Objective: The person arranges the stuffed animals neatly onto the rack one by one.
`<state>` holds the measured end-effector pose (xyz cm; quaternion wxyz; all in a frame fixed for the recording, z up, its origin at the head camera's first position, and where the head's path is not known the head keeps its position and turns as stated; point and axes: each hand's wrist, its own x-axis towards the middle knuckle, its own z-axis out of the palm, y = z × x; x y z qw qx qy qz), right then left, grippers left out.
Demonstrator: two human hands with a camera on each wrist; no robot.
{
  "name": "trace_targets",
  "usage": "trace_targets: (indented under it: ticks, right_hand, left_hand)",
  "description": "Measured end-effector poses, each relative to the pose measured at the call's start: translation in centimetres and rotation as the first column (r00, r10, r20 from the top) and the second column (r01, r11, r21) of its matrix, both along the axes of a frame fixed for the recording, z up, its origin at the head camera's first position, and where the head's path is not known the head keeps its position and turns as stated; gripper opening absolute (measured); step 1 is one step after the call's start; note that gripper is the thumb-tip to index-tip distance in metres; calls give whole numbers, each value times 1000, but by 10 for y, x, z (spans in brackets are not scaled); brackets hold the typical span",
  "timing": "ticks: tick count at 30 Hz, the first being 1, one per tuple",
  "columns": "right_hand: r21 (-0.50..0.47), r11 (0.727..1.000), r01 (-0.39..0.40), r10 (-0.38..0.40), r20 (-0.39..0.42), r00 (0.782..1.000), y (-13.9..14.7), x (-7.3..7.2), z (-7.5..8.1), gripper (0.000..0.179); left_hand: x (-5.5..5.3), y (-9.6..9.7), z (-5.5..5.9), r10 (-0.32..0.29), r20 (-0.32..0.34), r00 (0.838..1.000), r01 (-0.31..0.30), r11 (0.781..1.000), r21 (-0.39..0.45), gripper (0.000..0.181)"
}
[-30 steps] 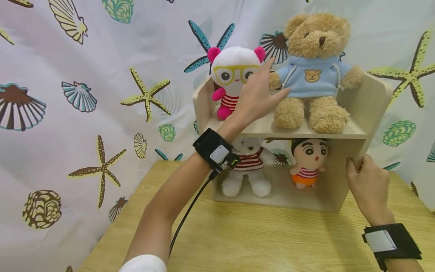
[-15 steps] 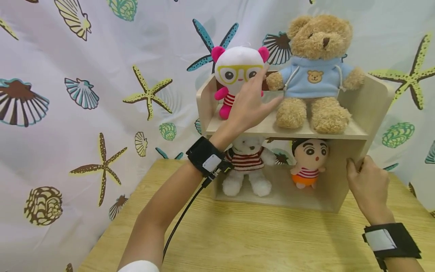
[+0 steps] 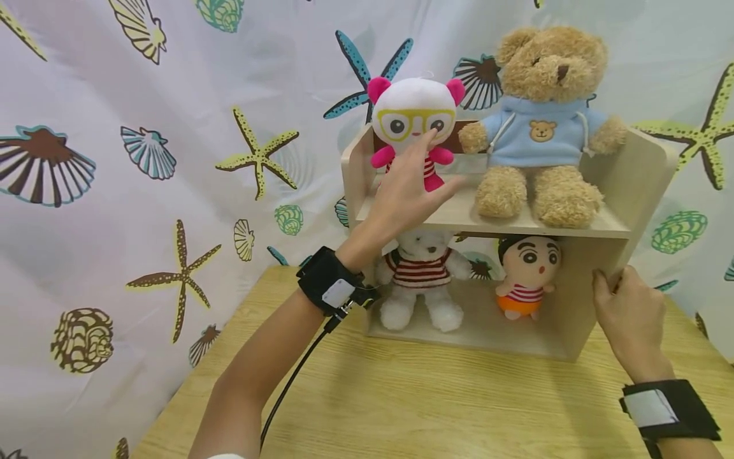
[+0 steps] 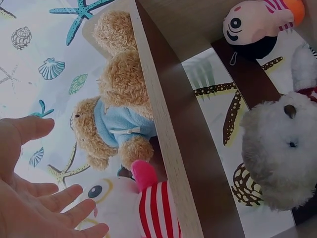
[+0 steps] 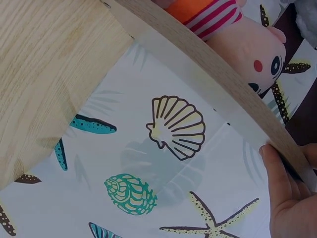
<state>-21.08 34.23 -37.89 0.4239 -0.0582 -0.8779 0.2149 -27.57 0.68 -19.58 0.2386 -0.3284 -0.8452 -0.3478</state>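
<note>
My left hand (image 3: 404,191) is held up with fingers spread in front of a white-and-pink panda plush (image 3: 415,95) in yellow glasses, covering part of its body. In the left wrist view the fingertips (image 4: 101,229) overlap the panda's face; whether they touch it I cannot tell. Beside the panda, a brown teddy bear (image 3: 539,143) in a blue hoodie sits on the upper level of a light wooden shelf (image 3: 493,338). With thumb and curled fingers, my right hand (image 3: 633,322) grips the front edge of the shelf's right side panel.
On the lower level sit a white bear plush (image 3: 424,274) in a striped top and a boy doll (image 3: 524,287) with orange shorts. The shelf stands on a wooden table (image 3: 459,408). A sea-patterned curtain (image 3: 189,127) hangs behind. A black cable (image 3: 287,382) trails from the left wristband.
My left hand has moved left and down, from between the panda and the teddy bear, uncovering more of the panda. The right hand keeps its grip on the shelf. The view has shifted slightly.
</note>
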Motion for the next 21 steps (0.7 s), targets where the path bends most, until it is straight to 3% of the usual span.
trace_targets:
  ticks: [14,21]
  right_hand:
    - [10,1000,-18,18,24,1000,3,0,-1,32]
    - [20,997,-71,69,83,994,7,2,0,26]
  left_hand:
    - [1,-23,-15,8,-3,1000,-8,999,39,78]
    - [8,-40,-23,52,51,997,-52,999,-6,80]
